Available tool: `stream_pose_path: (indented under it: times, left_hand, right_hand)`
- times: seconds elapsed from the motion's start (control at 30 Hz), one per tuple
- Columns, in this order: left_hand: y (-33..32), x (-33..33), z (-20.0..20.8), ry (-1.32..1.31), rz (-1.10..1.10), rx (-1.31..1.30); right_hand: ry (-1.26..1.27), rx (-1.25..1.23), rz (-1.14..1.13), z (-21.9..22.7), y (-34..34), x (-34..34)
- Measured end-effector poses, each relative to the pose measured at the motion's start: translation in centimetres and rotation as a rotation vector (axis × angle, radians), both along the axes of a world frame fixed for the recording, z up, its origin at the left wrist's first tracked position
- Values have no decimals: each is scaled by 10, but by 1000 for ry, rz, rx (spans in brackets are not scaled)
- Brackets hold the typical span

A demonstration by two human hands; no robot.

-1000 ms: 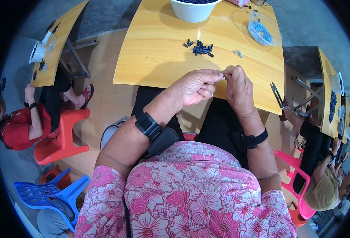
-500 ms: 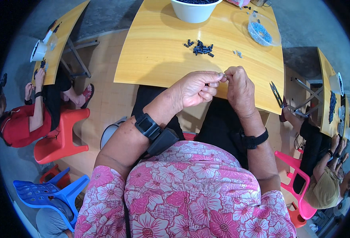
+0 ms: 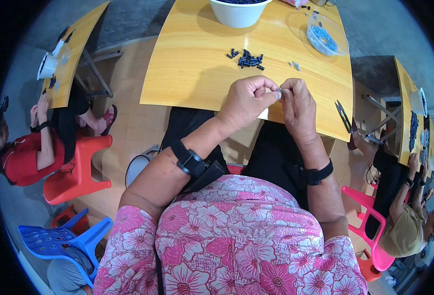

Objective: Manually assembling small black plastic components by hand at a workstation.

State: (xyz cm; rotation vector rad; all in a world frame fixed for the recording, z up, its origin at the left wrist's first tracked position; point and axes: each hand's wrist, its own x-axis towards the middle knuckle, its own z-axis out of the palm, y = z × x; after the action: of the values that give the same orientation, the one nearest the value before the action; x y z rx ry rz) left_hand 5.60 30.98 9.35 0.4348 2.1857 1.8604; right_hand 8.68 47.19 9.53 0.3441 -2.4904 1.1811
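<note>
Above the table's front edge, my left hand (image 3: 246,102) and my right hand (image 3: 299,107) meet fingertip to fingertip, both pinched closed. Between them shows a tiny dark piece (image 3: 280,91), too small to name and mostly hidden by the fingers. Just beyond, a loose pile of short black cylindrical pieces (image 3: 250,60) lies on the yellow wooden table (image 3: 187,69). Several small clear-grey bits (image 3: 294,65) are scattered to the right of that pile. Near the right edge rests a pair of dark thread snips (image 3: 343,116).
A white tub (image 3: 240,14) full of dark pieces stands at the far side. A clear plastic bowl (image 3: 323,40) with light-blue bits is at the far right. People work at other tables on both sides; a red chair (image 3: 76,172) and a blue chair (image 3: 64,241) stand left.
My left hand has rolled over, its back now showing more, and its fingers have bent closer in. My right hand has shifted only slightly.
</note>
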Motion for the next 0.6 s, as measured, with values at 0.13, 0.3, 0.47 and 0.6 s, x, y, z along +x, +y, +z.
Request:
stream_pose_path:
  times: [0.13, 0.3, 0.47, 0.6]
  left_hand:
    - [3, 2, -5, 163, 55, -24]
    - [-2, 3, -2, -12, -19, 61]
    - [0, 4, -6, -233, -14, 200]
    - [2, 6, -5, -269, 1, 257]
  right_hand:
    - [-66, -29, -15, -2, -1, 0]
    - [-31, 19, -31, 1, -5, 0]
    - [100, 90, -27, 1, -7, 0]
    - [114, 103, -16, 2, -8, -1]
